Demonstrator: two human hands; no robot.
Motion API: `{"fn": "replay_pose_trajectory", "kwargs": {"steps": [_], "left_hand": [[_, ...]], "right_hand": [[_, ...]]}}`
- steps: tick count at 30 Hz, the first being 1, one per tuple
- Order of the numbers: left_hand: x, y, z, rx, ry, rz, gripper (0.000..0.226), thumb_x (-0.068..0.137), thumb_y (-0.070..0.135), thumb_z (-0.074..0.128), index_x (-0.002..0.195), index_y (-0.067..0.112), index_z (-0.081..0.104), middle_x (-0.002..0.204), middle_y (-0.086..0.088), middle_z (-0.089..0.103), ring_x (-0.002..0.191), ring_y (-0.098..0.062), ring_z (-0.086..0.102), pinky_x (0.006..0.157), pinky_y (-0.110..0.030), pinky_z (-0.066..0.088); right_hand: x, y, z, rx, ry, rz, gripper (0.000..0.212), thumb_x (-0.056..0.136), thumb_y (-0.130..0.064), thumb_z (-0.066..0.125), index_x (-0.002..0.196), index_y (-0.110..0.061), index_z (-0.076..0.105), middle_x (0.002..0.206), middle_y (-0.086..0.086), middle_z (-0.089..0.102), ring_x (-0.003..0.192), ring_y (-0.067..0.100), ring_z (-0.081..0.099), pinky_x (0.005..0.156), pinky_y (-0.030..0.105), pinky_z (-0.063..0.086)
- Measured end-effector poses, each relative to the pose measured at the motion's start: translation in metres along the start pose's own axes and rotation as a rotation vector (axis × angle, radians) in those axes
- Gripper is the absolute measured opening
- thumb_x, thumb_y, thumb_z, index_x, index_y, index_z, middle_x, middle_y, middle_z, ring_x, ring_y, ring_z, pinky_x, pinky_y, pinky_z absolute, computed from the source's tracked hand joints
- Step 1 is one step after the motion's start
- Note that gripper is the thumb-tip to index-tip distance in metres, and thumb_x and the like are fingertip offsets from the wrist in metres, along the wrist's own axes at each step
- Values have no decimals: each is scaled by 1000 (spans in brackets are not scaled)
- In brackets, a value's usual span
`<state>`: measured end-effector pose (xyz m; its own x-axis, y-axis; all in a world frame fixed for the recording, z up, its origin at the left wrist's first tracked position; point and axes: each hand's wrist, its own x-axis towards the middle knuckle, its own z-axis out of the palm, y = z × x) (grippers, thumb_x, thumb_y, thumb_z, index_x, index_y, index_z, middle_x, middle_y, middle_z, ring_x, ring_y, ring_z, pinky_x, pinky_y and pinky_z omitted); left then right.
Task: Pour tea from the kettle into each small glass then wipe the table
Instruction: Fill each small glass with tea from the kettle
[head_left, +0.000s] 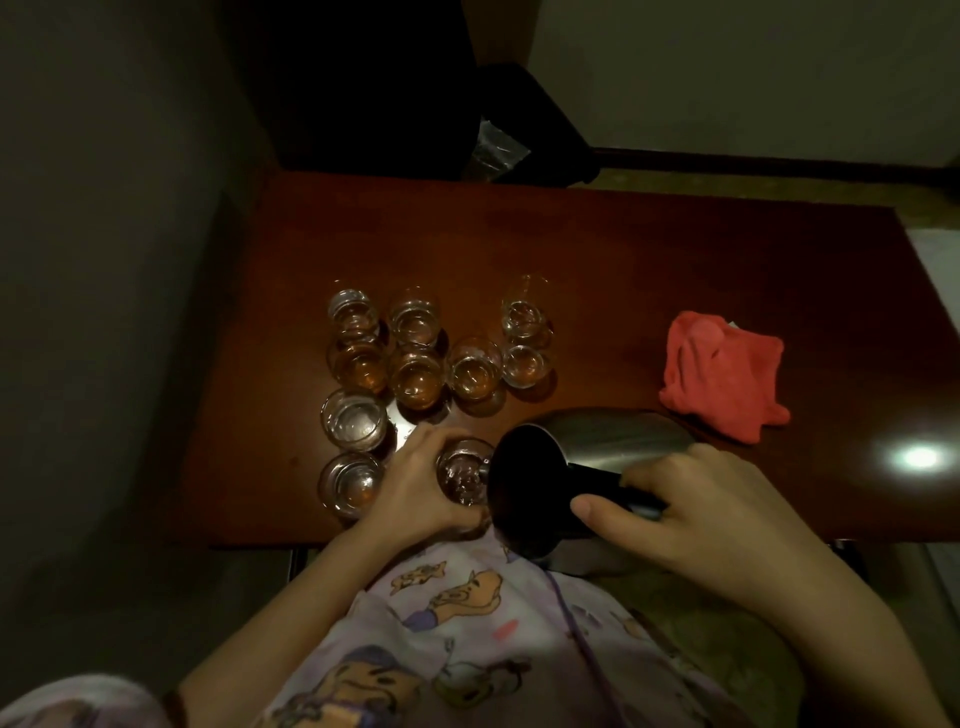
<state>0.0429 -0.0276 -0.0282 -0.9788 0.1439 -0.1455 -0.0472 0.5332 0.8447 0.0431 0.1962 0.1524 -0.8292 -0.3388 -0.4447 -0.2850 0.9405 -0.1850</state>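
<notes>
A steel kettle (587, 447) with a black handle is tipped on its side, its dark open mouth toward a small glass (464, 470) near the front edge of the reddish-brown table (623, 260). More small clear glasses stand grouped left of centre; several in the middle row (415, 382) hold amber tea, while the two at front left (353, 480) look clear. A crumpled red cloth (724, 371) lies well apart at the right

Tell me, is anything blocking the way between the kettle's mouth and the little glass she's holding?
Nothing visible does. The kettle, tilted by the right hand, has its mouth right beside the glass that the left hand steadies near the table edge. The other glasses stand farther back and to the left.
</notes>
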Motion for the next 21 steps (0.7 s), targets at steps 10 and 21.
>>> {"fn": "replay_pose_trajectory", "kwargs": {"steps": [10, 21], "left_hand": [[0, 2, 3, -11, -4, -4, 83, 41, 48, 71, 118, 23, 55, 110, 5, 50, 101, -7, 51, 80, -6, 34], [2, -4, 1, -13, 31, -22, 80, 40, 42, 77, 115, 25, 56, 107, 2, 53, 98, 8, 48, 77, 2, 32]], "right_hand": [[-1, -1, -3, -3, -10, 28, 64, 71, -74, 29, 51, -14, 34, 50, 3, 36, 48, 14, 35, 48, 31, 20], [-1, 5, 3, 79, 26, 62, 71, 67, -82, 26, 53, -14, 45, 50, 2, 37, 46, 13, 35, 47, 30, 19]]}}
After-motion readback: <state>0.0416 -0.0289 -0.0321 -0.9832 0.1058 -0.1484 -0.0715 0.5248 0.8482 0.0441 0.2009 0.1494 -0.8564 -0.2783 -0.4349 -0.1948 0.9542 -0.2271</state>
